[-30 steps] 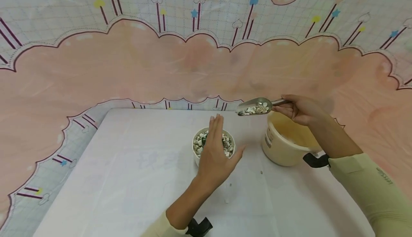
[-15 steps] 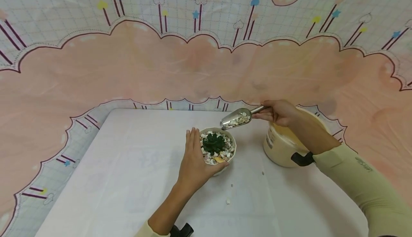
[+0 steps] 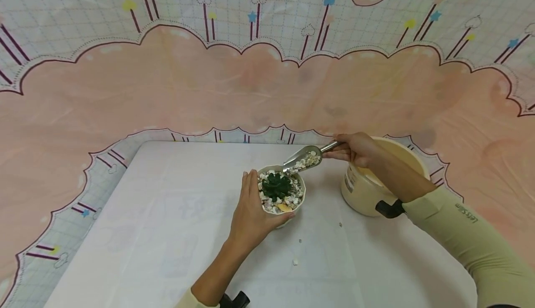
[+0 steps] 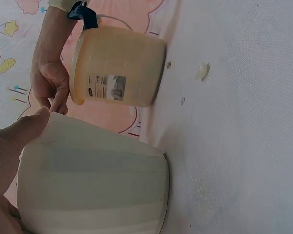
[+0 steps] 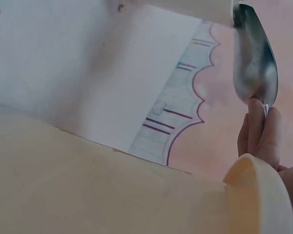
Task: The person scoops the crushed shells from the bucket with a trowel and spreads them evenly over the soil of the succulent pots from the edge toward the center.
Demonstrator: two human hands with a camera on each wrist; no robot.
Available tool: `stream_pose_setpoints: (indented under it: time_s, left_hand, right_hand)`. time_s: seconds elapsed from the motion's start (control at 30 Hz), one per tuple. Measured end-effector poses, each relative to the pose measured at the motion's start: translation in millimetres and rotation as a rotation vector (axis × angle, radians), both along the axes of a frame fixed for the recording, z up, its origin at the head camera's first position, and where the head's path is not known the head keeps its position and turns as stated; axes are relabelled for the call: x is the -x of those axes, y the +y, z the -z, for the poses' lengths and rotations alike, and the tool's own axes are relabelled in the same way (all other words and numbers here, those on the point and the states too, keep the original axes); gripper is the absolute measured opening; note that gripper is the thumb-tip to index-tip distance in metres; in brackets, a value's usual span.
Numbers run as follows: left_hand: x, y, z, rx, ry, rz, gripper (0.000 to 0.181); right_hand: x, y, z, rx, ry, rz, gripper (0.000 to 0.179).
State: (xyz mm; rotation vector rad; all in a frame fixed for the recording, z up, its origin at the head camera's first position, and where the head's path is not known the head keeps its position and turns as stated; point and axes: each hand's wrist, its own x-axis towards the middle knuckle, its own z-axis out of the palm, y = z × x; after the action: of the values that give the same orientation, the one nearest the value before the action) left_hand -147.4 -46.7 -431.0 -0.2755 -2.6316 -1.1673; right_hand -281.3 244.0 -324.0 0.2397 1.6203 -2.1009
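Note:
A green succulent [image 3: 276,186] stands among white and tan pebbles [image 3: 268,201] in a pale flowerpot [image 4: 97,180] at mid-table. My left hand [image 3: 249,219] holds this pot from its left side, thumb at the near rim and fingers along the far left; part of the pot's wall is hidden behind it. With my right hand [image 3: 354,150] I grip the handle of a metal scoop [image 3: 307,158]. Pebbles lie in the scoop, which tilts down to the left with its lip over the pot's back right rim. In the right wrist view only the scoop's underside shows.
Right of the pot stands a cream bucket [image 3: 362,200], its opening partly hidden under my right forearm. A few stray pebbles [image 3: 295,262] lie on the white table [image 3: 167,233]. A patterned cloth [image 3: 251,89] hangs behind the table's back edge.
My left hand has moved from above the plant to the pot's left side, uncovering the succulent. The loaded scoop has come left and down to the pot's rim and tilted.

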Motion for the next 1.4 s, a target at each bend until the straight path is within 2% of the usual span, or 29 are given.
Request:
stream_pose_setpoints:
  time_s: [0.23,0.6,0.9,1.4]
  left_hand:
    - [0.1,-1.4,0.0,0.004,0.001,0.005,0.138]
    - [1.7,-1.3,0.4,-0.012,0.005,0.004,0.138]
    - [1.3,-0.4,-0.7,-0.014,0.006,0.006,0.136]
    - [1.6,-0.6,0.3,-0.038,0.021,0.008,0.136]
  right_hand:
    - [-2.8,-5,-1.7,-0.029,0.041,0.026,0.040]
    - [-2.3,-10,-3.6,-0.055,0.058,0.047,0.036]
    - [-0.9,-14,-2.2,-0.058,0.084,0.028,0.029]
    - [-9.8,-3,-11.8,-0.100,0.114,0.060,0.033]
